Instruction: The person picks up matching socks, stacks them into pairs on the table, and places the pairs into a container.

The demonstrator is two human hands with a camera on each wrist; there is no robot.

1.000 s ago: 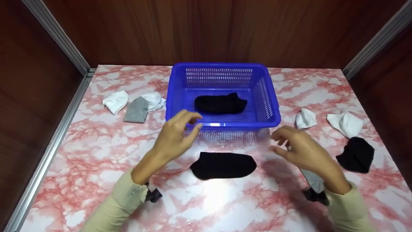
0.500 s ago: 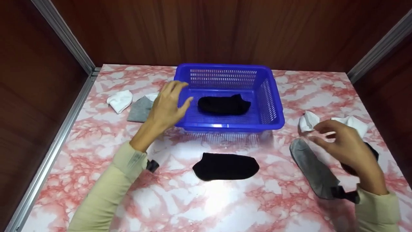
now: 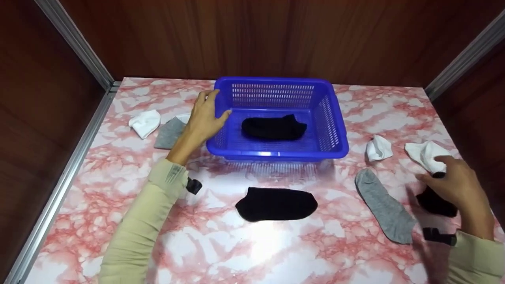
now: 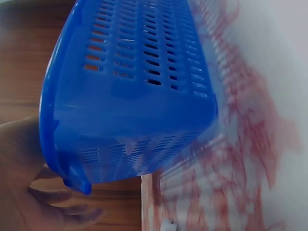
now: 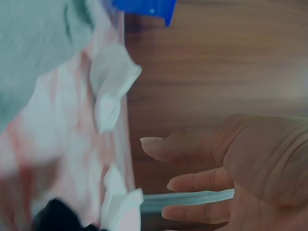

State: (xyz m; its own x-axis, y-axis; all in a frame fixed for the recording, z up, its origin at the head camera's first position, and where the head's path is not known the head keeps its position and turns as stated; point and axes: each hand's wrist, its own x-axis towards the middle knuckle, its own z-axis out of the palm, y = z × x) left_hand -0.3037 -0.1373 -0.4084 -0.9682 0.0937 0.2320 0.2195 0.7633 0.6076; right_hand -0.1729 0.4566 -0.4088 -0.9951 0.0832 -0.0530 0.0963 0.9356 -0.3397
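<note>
My left hand is at the left rim of the blue plastic basket, thumb over the inner side and loosely bent fingers on the outer side. In the left wrist view, that hand sits behind the basket's rim; whether it touches is unclear. A black sock lies inside the basket. Another black sock lies flat in front of it. On the right, my right hand hovers with parted fingers over a crumpled black sock, partly hiding it. Nothing is between its fingers.
A grey sock lies left of my right hand. Two white socks are beyond it. At left lie a white sock and a grey sock overlapping another white one. Brown panels enclose the marbled tabletop.
My left hand has moved up and away to the basket's left rim. My right hand has moved right, past the grey sock, to the crumpled black sock. The socks and basket stay put.
</note>
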